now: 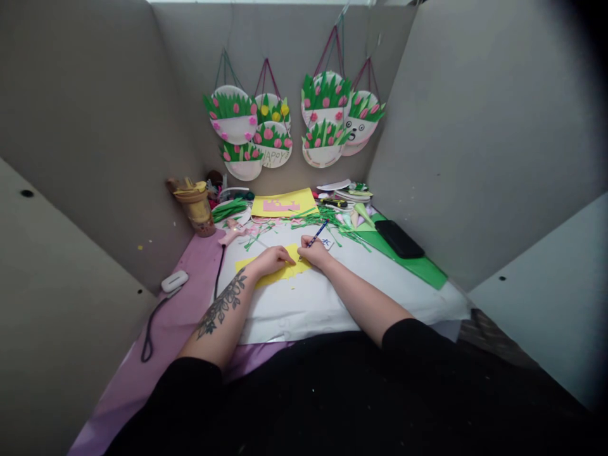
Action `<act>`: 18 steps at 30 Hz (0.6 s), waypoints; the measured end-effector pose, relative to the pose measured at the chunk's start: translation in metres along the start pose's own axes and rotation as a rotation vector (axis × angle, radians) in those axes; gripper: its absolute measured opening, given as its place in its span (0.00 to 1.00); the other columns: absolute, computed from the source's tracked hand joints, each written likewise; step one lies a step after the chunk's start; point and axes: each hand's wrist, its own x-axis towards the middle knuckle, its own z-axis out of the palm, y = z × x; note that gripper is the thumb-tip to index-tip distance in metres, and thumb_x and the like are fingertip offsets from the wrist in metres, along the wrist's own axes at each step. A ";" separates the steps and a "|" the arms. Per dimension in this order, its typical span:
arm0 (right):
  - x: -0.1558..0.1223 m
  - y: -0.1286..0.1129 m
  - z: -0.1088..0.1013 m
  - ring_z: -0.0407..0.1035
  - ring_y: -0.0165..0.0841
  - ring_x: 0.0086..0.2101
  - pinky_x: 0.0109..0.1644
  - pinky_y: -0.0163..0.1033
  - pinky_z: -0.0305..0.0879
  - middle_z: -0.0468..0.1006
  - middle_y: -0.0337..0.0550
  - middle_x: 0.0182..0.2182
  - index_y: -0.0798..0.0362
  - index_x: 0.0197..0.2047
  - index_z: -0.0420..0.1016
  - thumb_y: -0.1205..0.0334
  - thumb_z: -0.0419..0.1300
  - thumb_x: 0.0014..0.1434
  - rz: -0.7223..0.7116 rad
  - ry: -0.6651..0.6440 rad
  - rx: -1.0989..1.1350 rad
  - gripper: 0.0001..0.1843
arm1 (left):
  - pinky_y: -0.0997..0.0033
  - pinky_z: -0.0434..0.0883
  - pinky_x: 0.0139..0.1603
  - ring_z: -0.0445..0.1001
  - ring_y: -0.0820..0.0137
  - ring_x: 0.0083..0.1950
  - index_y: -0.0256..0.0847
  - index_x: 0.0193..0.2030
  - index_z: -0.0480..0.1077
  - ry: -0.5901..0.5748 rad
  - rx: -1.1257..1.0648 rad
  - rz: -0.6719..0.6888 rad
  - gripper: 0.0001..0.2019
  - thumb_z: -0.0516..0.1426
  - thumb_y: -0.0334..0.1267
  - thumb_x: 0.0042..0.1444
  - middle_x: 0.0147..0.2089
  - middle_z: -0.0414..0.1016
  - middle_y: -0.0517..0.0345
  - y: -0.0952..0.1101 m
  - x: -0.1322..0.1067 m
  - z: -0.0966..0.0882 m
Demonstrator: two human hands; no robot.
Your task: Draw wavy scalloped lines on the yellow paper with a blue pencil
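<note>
My right hand (pixel 313 253) is closed around a dark blue pencil (pixel 318 232), its tip low over a piece of yellow paper (pixel 281 275). The paper lies on a white sheet (pixel 294 310) covering the work table. Fingers bent and together, my left hand (pixel 272 259) holds the yellow paper from the left, its fingertips close to the pencil tip. Its grip on the paper is partly hidden. A small yellow scrap lies just below the paper's lower edge.
Green and pink paper cuttings (pixel 323 217) lie behind my hands, near a larger yellow sheet (pixel 308 201). A pink glue gun (pixel 232 234) and a cup (pixel 199 215) stand left. A black phone (pixel 399 239) rests on green card (pixel 432 275). Paper-plate baskets (pixel 237 126) hang ahead.
</note>
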 end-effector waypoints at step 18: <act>0.001 0.002 0.000 0.51 0.26 0.22 0.24 0.33 0.47 0.54 0.31 0.15 0.51 0.17 0.53 0.65 0.54 0.36 0.010 0.011 -0.032 0.09 | 0.74 0.66 0.50 0.72 0.71 0.43 0.43 0.44 0.78 -0.009 0.008 -0.010 0.22 0.51 0.21 0.48 0.45 0.72 0.54 0.002 -0.001 -0.001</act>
